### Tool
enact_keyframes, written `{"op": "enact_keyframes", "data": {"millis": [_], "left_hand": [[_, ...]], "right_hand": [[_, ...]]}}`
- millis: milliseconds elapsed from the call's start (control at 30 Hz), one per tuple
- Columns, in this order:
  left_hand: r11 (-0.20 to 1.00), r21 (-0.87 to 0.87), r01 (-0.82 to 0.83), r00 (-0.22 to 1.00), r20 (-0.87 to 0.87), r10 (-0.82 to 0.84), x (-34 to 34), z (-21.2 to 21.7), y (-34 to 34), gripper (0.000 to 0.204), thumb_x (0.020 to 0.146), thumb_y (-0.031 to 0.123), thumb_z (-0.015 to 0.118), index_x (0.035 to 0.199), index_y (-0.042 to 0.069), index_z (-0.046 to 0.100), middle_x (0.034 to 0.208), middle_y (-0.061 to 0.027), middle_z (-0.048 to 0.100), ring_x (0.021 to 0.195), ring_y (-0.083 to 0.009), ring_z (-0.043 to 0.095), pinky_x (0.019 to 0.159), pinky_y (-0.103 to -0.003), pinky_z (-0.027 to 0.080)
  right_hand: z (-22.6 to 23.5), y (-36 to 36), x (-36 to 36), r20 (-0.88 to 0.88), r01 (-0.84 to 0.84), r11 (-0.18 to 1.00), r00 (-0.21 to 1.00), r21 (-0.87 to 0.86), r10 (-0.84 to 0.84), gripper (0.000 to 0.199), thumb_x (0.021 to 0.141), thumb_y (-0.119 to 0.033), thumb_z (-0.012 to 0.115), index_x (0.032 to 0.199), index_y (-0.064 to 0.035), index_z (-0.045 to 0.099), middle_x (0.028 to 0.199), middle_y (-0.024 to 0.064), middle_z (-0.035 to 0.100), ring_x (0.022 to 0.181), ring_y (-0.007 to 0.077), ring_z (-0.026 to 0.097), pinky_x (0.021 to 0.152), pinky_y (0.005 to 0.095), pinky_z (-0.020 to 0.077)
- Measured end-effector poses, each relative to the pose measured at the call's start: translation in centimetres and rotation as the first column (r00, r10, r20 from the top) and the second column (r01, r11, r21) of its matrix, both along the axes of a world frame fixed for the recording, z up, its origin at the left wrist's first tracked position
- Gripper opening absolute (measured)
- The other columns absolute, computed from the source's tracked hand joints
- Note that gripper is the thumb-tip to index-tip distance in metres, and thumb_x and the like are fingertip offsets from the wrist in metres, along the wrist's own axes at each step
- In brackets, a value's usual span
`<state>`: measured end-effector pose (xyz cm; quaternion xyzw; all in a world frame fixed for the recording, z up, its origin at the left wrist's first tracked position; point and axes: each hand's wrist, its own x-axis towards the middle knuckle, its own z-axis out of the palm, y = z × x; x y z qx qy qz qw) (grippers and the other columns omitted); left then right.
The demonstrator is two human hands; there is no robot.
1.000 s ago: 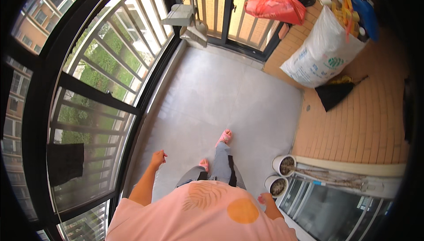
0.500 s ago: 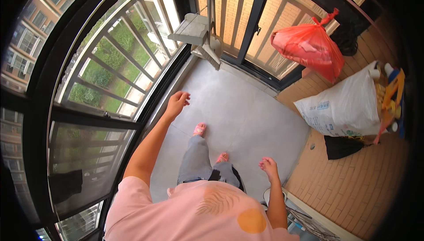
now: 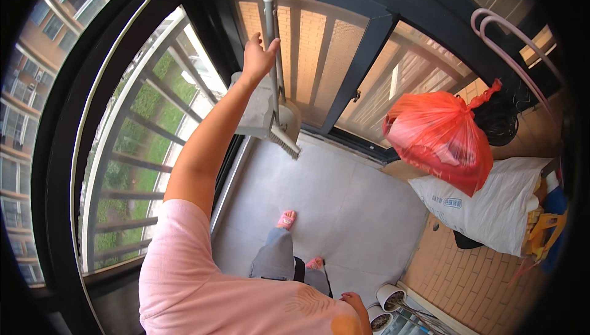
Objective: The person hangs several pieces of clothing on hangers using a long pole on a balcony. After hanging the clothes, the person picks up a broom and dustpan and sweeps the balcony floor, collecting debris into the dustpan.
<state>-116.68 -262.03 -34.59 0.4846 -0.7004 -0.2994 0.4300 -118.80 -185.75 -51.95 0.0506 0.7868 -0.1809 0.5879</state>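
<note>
Broom (image 3: pixel 284 141) and dustpan (image 3: pixel 253 114) are together at the far left, in the corner by the windows (image 3: pixel 305 46). A long grey pole (image 3: pixel 268 3) goes up from them, past the left hand (image 3: pixel 259 60). The reaching part looks mostly done, because that hand is up high, right at the pole. A firm grip does not seem made yet, and both things are in their corner.

The left hand has its fingers spread, with the thumb on the right side (I cannot tell if skin and pole touch). The brush end and the dustpan are lower down, past this hand.

The right hand (image 3: pixel 352 300) is near, down low by the pink shirt (image 3: pixel 246 304), well apart from the pole. The shirt hides some of it, so I cannot tell how its fingers are.

On the right, a red plastic bag (image 3: pixel 439 141) is in front of a white sack (image 3: pixel 485 206).
</note>
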Motion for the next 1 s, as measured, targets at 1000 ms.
{"op": "enact_keyframes", "data": {"millis": [1000], "left_hand": [[0.716, 0.078, 0.694, 0.720, -0.066, -0.691, -0.6, 2.1, 23.7, 0.049, 0.059, 0.005, 0.066, 0.100, 0.001, 0.039, 0.094, -0.0207, 0.048, 0.085, -0.0394, 0.049, 0.071, -0.041, 0.043]], "right_hand": [[13.1, -31.7, -4.0, 0.759, 0.818, 0.437, 0.541, -0.374, -0.363, 0.038, 0.088, -0.034, 0.042, 0.114, -0.0060, 0.044, 0.102, 0.0106, 0.055, 0.087, 0.0197, 0.056, 0.076, 0.0328, 0.0461]]}}
